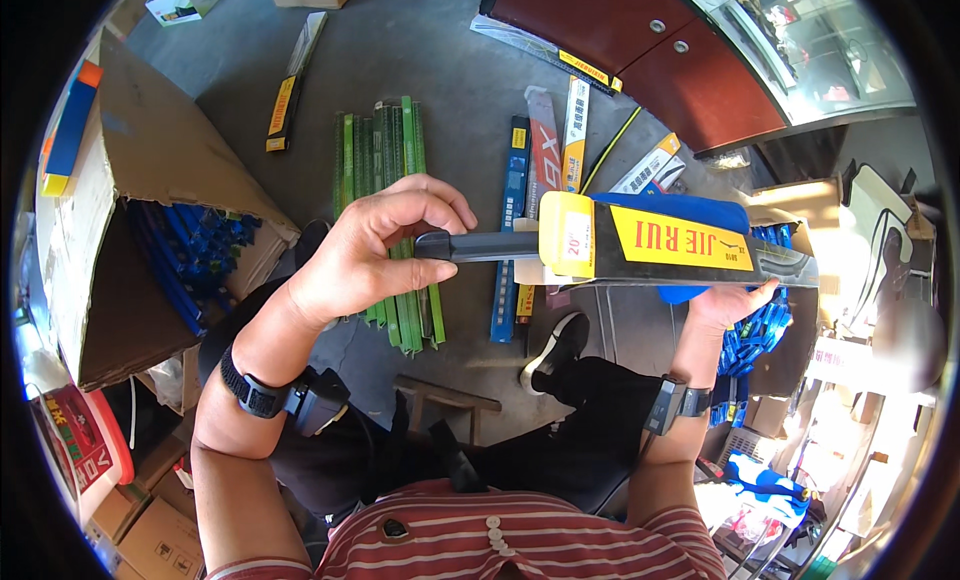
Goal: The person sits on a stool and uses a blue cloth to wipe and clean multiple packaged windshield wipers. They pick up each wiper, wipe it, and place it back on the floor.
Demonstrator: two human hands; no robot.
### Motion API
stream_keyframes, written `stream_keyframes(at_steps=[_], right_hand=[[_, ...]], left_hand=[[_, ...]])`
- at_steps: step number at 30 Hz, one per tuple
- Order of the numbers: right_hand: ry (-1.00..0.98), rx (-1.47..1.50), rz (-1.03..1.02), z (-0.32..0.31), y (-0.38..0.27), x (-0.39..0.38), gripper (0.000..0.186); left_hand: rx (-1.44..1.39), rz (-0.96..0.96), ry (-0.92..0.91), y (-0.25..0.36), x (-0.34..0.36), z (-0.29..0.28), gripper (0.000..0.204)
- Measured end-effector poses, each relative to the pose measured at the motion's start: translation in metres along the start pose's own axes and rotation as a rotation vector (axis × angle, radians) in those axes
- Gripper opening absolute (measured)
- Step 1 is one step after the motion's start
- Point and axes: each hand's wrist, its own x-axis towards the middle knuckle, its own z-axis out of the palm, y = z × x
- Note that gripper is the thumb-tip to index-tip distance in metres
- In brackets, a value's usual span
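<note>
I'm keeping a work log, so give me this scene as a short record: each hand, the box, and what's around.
Left hand: gripping one end of a black strip
Right hand: holding a yellow-and-black box near its right end
Box opening: left end, black strip sticking out
Floor ahead: green strips, long blue box
Person's left: cardboard box, blue packs inside

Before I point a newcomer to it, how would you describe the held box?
Above the grey floor, the right hand holds a long black-and-yellow box. Unlike the boxes lying there, it has a dark bar sticking out into the left hand.
</note>
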Motion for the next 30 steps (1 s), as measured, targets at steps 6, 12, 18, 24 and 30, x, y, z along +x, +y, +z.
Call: stream_keyframes(at_steps=[6,12,18,24,30], right_hand=[[-0.130,-0.008,0.087,0.005,0.017,-0.003,0.062],[-0.127,-0.264,0.152,0.015,0.057,-0.032,0.068],[-0.082,-0.269,0.258,0.033,0.080,-0.042,0.059],[0.126,-0.387,0.451,0.042,0.075,-0.030,0.057],[0.178,-0.435,0.745,0.032,0.116,-0.053,0.051]], left_hand=[[-0.229,0.006,0.387,-0.034,-0.001,0.026,0.033],[-0.551,-0.259,0.585,-0.036,0.012,0.044,0.060],[-0.556,-0.460,0.612,-0.066,0.010,0.037,0.070],[0.878,0.193,0.687,-0.028,0.009,0.000,0.050],[0.724,-0.489,-0.361,-0.041,-0.010,0.056,0.097]])
